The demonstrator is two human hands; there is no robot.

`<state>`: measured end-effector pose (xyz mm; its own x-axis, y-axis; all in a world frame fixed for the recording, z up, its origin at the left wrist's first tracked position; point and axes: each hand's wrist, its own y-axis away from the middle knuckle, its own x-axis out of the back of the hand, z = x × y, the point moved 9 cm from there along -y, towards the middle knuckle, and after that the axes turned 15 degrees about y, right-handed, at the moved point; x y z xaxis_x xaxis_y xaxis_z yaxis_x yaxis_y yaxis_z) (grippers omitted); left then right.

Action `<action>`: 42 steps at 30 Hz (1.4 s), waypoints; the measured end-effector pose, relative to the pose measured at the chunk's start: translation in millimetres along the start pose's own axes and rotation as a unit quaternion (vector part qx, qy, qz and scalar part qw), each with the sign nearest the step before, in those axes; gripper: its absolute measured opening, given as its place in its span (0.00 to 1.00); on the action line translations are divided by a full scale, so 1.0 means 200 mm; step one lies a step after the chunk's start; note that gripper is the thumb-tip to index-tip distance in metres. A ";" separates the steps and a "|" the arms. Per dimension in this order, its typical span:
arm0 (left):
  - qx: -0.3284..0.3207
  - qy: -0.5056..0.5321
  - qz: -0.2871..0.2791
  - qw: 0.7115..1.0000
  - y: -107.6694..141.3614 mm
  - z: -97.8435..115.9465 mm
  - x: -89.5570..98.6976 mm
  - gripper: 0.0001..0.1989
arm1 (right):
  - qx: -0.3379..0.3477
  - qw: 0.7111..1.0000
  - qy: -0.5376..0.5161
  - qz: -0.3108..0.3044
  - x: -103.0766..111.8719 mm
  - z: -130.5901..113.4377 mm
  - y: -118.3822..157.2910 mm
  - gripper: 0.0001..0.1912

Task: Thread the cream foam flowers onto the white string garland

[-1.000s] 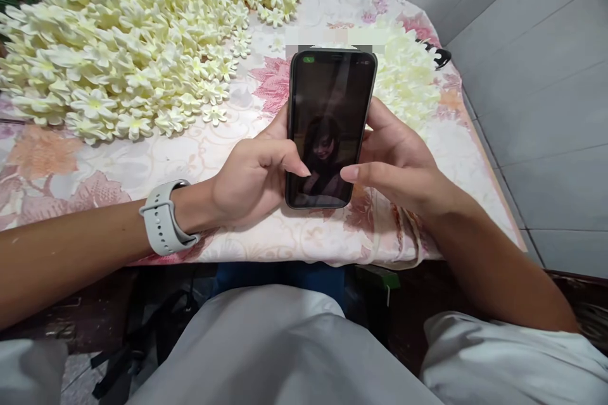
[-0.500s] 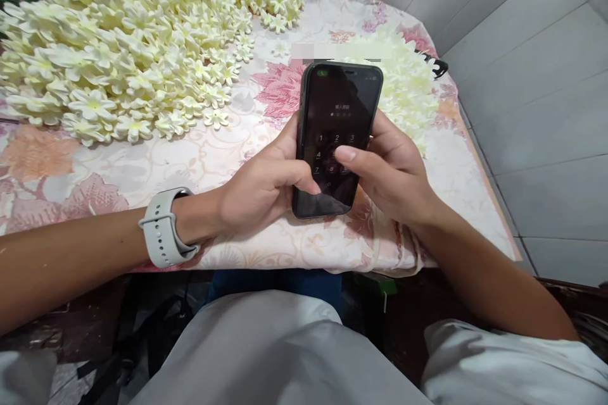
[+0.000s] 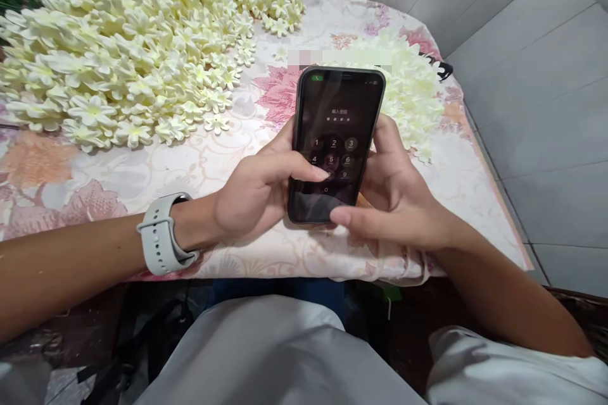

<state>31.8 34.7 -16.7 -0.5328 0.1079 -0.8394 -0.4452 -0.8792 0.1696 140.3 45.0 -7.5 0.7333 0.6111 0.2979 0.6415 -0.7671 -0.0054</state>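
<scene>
Head cam: phone is btwn the two hands, screen facing the wearer, top end leaning slightly right. L hand is on the phone's left edge, gripping it: fingers go behind, mostly hidden, thumb crosses the glass w/ tip over the 8 key; can't tell if it's pressing. R hand is curled at the phone's right edge, fingers partly behind it, thumb bent in w/ tip at the phone's bottom edge; contact there unclear. Screen is dark: keypad, row of 4 dots above it, green call tag top L. Watch w/ pale strap on L wrist, left of & a bit below phone. Big pile of pale yellow flowers left of & beyond phone; smaller heap of same beyond R hand, just right of phone's top, partly hidden by it. Black item at far side of that heap, right of phone, type unclear. Floral tablecloth under phone & hands. Grey tiled wall well right of phone.
</scene>
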 end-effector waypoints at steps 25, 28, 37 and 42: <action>-0.010 0.050 -0.017 0.999 0.00 -0.02 -0.02 0.41 | -0.015 1.000 -0.024 0.002 0.01 0.01 0.03 0.45; -0.002 0.044 -0.010 0.999 0.00 -0.03 -0.02 0.40 | -0.012 1.000 -0.014 0.013 0.00 0.01 0.02 0.46; 0.038 0.008 -0.032 0.999 0.01 -0.06 -0.02 0.38 | 0.022 0.992 0.010 0.123 0.07 -0.05 -0.01 0.16; 0.037 0.019 -0.015 0.999 0.01 -0.06 0.00 0.38 | 0.015 0.991 0.033 0.130 0.11 -0.03 -0.02 0.18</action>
<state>40.2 26.8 -22.1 -0.4921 0.1142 -0.8630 -0.5134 -0.8387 0.1818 152.4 60.2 4.0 0.8588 0.3799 0.3437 0.4407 -0.8899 -0.1177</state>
